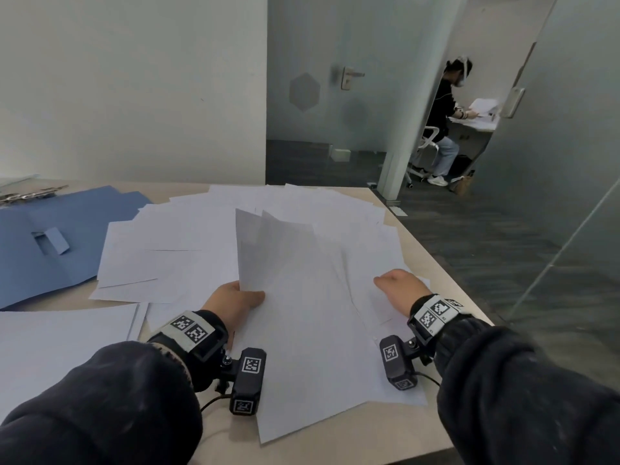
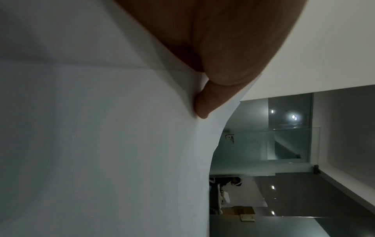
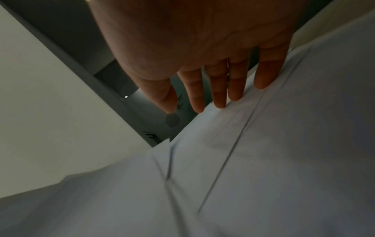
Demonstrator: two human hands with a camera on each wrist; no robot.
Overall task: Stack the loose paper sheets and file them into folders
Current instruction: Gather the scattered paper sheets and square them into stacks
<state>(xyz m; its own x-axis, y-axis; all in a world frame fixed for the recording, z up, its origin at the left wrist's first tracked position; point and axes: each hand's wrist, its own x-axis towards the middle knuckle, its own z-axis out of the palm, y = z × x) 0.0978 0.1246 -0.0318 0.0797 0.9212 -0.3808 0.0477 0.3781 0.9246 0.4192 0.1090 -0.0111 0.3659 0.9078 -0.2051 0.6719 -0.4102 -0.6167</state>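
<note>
left hand [image 1: 235, 302] pinches lifted sheets [image 1: 268, 250]; right hand [image 1: 401, 286], fingers straight, touches loose sheets [image 1: 369, 263] at 3 o'clock, near table edge [image 1: 446, 263].

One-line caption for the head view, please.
Left hand lifts white sheets from the scattered pile; right hand flat on paper; blue folder left.

Left hand [image 1: 235, 302] lifts sheets [image 1: 278, 250] above table [image 1: 385, 431].

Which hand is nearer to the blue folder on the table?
Left. The left hand pinches raised sheets near the table's middle, with the blue folder off to its left. The right hand touches papers farther right, near the table's right edge.
</note>
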